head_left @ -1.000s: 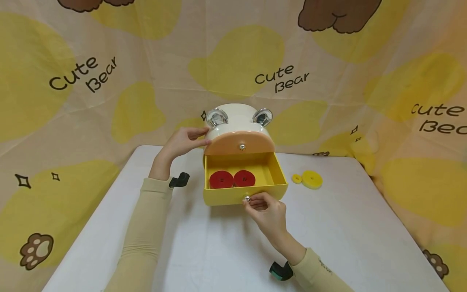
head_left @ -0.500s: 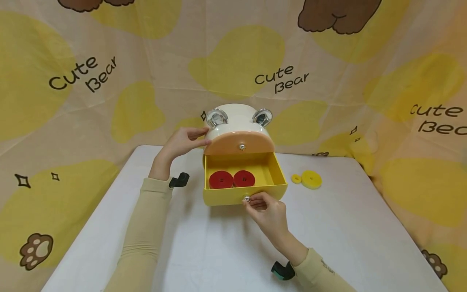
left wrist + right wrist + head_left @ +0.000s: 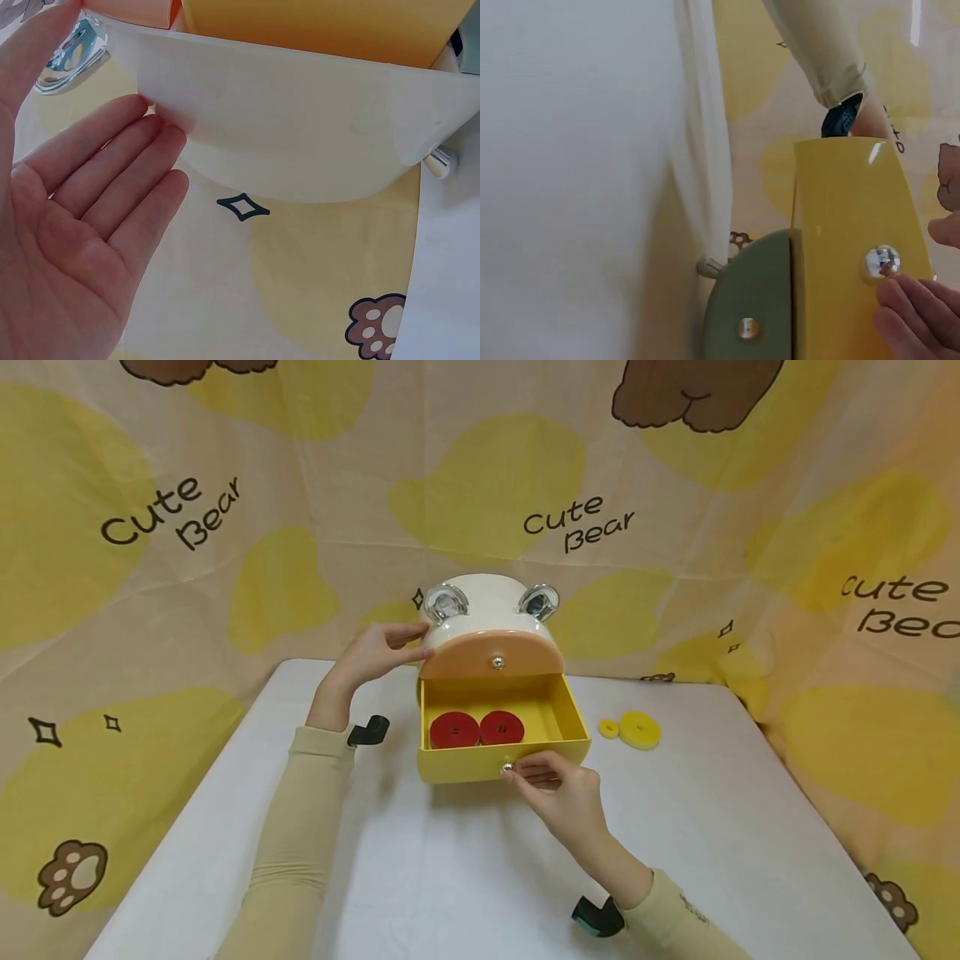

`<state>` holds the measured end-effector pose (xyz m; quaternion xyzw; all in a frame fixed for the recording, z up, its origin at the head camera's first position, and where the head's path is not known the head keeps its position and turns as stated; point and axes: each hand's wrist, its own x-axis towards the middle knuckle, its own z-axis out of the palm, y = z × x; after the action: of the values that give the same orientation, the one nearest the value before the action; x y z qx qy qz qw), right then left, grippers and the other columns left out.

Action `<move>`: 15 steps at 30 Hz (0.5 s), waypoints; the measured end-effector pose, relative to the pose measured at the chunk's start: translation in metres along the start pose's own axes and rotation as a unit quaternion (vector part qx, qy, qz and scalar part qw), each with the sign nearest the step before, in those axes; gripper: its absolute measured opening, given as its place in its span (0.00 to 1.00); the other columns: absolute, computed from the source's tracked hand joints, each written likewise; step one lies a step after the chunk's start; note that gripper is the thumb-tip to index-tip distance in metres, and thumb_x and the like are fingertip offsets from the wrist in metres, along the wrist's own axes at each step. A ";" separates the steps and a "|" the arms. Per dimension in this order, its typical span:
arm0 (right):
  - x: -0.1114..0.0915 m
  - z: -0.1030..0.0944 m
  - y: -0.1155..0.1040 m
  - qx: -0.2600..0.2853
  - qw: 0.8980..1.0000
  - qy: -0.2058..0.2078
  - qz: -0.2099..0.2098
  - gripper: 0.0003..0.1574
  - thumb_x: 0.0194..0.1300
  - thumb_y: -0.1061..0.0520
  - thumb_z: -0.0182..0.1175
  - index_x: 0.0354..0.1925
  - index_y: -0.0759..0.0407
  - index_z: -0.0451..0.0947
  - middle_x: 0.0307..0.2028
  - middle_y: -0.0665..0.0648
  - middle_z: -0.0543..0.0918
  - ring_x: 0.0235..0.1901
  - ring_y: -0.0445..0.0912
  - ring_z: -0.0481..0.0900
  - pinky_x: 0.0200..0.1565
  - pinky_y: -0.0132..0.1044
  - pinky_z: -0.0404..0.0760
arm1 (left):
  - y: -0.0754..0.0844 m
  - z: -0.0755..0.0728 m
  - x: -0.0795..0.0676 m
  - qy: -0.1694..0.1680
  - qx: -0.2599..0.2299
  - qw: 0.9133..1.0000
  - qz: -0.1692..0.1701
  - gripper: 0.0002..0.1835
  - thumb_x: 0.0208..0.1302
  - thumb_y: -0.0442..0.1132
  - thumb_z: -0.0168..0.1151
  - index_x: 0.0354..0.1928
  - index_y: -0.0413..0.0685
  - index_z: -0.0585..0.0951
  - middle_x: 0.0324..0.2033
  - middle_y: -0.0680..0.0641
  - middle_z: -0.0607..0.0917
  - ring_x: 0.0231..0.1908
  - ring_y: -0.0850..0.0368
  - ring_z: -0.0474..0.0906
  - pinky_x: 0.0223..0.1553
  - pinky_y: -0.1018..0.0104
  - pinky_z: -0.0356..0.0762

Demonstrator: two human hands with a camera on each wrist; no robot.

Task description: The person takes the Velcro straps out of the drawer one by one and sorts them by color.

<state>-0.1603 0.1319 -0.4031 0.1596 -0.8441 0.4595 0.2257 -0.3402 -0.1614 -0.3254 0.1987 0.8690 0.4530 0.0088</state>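
A small white drawer box [image 3: 483, 589] stands on the table, with two silvery ring shapes on its top. Its peach upper drawer [image 3: 465, 653] is closed, while the yellow drawer [image 3: 450, 766] is pulled out. Two red discs [image 3: 454, 730] lie side by side in the drawer's front left. My left hand [image 3: 371, 652] rests on the box's left side, its fingers fairly straight in the left wrist view. My right hand [image 3: 566, 797] is at the drawer's silver knob [image 3: 883, 262]. In the right wrist view its thumb stands apart from the knob, with fingertips right beside it.
Two yellow discs [image 3: 639, 731], one large and one small, lie on the white table [image 3: 720, 827] right of the box. A green drawer [image 3: 754, 307] is closed below the yellow one. A patterned cloth [image 3: 337, 527] hangs behind the table.
My right hand has shifted slightly to the right, its thumb and fingers loosening from the knob. The left hand and the pulled-out drawer stay as they were.
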 end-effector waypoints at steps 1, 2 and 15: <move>0.001 -0.002 -0.001 0.005 1.000 0.001 0.003 0.12 0.49 0.55 0.74 0.32 0.55 0.83 0.28 0.47 0.87 0.28 0.37 0.84 0.31 0.29 0.84 | 0.000 0.000 0.000 0.001 0.000 1.000 0.000 0.38 0.50 0.63 0.68 0.63 0.59 0.74 0.62 0.50 0.76 0.62 0.49 0.72 0.61 0.51 0.71; 0.003 -0.005 -0.003 0.011 1.000 -0.001 0.008 0.12 0.49 0.55 0.74 0.33 0.55 0.83 0.29 0.47 0.87 0.28 0.37 0.84 0.31 0.28 0.84 | 0.000 0.000 0.000 0.002 0.001 1.000 -0.001 0.38 0.49 0.63 0.68 0.63 0.60 0.74 0.61 0.51 0.76 0.62 0.49 0.72 0.60 0.51 0.71; 0.037 -0.041 -0.033 0.050 0.995 -0.030 0.076 0.14 0.54 0.56 0.70 0.39 0.61 0.83 0.33 0.54 0.87 0.33 0.42 0.85 0.38 0.27 0.83 | -0.001 0.001 0.002 0.004 -0.004 1.000 0.003 0.37 0.50 0.62 0.69 0.62 0.59 0.75 0.61 0.50 0.76 0.62 0.49 0.72 0.61 0.51 0.71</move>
<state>-0.1658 0.1469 -0.3410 0.1198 -0.8359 0.5123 0.1563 -0.3420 -0.1608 -0.3267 0.1998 0.8667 0.4570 0.0050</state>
